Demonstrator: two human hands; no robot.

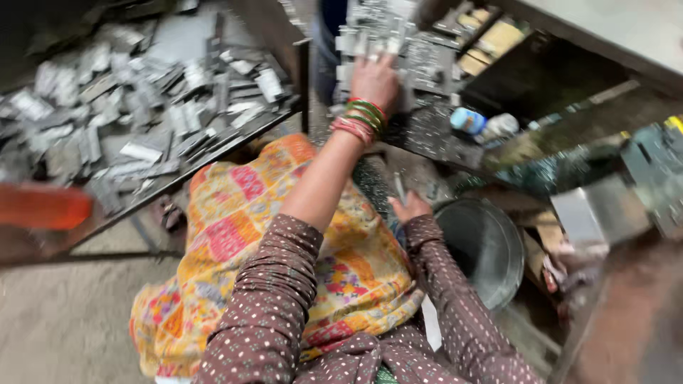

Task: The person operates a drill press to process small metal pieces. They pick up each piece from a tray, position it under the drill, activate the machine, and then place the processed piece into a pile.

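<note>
Two hands were at work over small stamped metal plates. The left hand (375,80), wrist ringed with red and green bangles (361,117), reached out to twelve o'clock and lay on a heap of metal plates (420,50) on the dark surface (434,139); its fingers (373,58) were curled down onto the pieces, though whether they had closed around one I could not tell through the blur. The right hand (410,208) sat close in, at about one o'clock from the lap, its fingers wrapped around a thin grey strip (400,188) that stood nearly upright.

Judging by their look, the plates were stiff, thin and light singly, probably sharp at the edges and inclined to slide over one another (a loose heap shifts when touched). Pinching one by its long sides, clear of the corners, seemed the safest hold.

More plates lay scattered in a wide tray (235,146) at ten o'clock, with a blurred orange thing (43,206) at nine. A round metal basin (487,249) rested on the floor at three o'clock, just beside the right sleeve. A small blue and white object (469,121) lay on the surface near the heap. The tray's upright corner post (304,85) stood just left of the outstretched arm, and a bright patterned cloth (242,235) covered the lap.
</note>
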